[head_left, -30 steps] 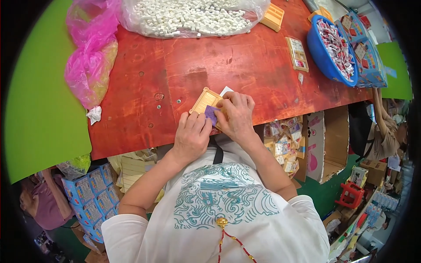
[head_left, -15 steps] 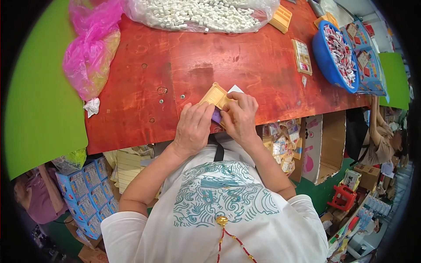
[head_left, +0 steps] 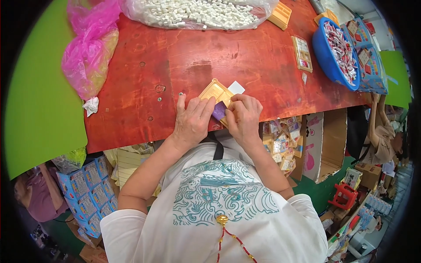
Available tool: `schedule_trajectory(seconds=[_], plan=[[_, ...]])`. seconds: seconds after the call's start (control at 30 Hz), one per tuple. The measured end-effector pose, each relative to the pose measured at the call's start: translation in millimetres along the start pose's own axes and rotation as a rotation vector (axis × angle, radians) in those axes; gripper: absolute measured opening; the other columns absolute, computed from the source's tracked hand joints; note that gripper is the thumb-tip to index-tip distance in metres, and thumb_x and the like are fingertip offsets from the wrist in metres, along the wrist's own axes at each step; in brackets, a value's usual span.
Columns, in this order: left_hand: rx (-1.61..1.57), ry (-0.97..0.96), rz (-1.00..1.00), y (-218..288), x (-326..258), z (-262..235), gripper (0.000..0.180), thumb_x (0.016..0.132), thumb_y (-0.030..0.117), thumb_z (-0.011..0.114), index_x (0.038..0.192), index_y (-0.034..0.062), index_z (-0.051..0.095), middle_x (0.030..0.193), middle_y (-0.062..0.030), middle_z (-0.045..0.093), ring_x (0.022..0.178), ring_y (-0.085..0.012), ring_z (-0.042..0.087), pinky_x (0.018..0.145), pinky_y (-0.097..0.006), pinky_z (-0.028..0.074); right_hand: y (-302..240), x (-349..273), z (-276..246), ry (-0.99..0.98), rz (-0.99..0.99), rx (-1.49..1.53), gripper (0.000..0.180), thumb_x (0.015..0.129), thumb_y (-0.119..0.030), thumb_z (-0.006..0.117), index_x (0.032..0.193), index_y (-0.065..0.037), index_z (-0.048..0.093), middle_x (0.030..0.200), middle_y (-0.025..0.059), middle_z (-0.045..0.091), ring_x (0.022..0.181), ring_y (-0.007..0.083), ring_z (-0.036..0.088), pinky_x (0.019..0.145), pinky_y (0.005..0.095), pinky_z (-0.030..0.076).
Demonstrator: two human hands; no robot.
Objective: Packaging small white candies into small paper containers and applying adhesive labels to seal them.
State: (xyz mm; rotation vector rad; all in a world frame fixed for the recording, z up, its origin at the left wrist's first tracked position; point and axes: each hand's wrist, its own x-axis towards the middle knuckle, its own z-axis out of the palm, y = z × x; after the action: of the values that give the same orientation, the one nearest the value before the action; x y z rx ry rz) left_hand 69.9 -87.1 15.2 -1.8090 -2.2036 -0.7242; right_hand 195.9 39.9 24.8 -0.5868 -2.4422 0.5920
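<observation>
Left grip: left hand (head_left: 191, 122) rests palm down at the near edge of the bench (head_left: 131, 87), fingers spread and pressed onto the yellow plastic tray (head_left: 215, 91); the fingertips touch a small purple piece (head_left: 219, 110), so they are together on the tray and piece, not fully closed.
Right grip: right hand (head_left: 244, 117) is curled over the tray's near right corner, fingers pinched on the tray edge beside the purple piece; the thumb is hidden.
Work piece: tray lies tilted on the red bench just in front of the person's chest, between both hands, with a white paper square (head_left: 236, 87) touching its far corner.
Step in hand: by appearance, the purple piece is being seated into or onto the tray; whether it is a card or a wrapper I cannot tell.
Next move calls for: steady hold from the left, fine fingertip pressure from the right.
Arm pose: both forearms rise from the lower edge, elbows out, wrists converging.
Surroundings: clear bag of white pieces (head_left: 197, 13) far; pink bag (head_left: 87, 52) left; blue bowl of sweets (head_left: 335, 48) right.
</observation>
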Motion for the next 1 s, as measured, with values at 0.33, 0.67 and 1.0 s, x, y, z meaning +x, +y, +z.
schedule_trajectory(seconds=[0.33, 0.67, 1.0], plan=[[0.075, 0.019, 0.049, 4, -2, 7, 0.031, 0.076, 0.014, 0.060, 0.105, 0.0029, 0.061, 0.108, -0.0106, 0.057, 0.107, -0.0256, 0.050, 0.100, -0.053, 0.027, 3, 9, 5, -0.045, 0.101, 0.011, 0.008, 0.076, -0.004, 0.065, 0.079, -0.002, 0.058, 0.100, 0.0126, 0.057, 0.094, 0.0297, 0.053, 0.080, 0.0396, 0.041], [-0.059, -0.166, 0.090, 9, -1, 10, 0.063, 0.081, 0.036, 0.064, 0.132, 0.0018, 0.051, 0.145, -0.0152, 0.041, 0.141, -0.0325, 0.027, 0.113, -0.054, 0.013, 8, 11, 9, -0.060, 0.109, 0.042, 0.007, 0.076, -0.003, 0.064, 0.079, 0.000, 0.058, 0.100, 0.0145, 0.056, 0.093, 0.0318, 0.053, 0.082, 0.0414, 0.043], [-0.012, -0.286, 0.075, 15, 4, 8, 0.079, 0.080, 0.049, 0.065, 0.141, 0.0039, 0.043, 0.150, -0.0143, 0.034, 0.143, -0.0315, 0.020, 0.111, -0.058, 0.015, 18, 9, 3, 0.115, 0.172, 0.185, 0.015, 0.078, -0.001, 0.063, 0.093, 0.000, 0.061, 0.101, 0.0151, 0.055, 0.096, 0.0311, 0.055, 0.083, 0.0395, 0.044]])
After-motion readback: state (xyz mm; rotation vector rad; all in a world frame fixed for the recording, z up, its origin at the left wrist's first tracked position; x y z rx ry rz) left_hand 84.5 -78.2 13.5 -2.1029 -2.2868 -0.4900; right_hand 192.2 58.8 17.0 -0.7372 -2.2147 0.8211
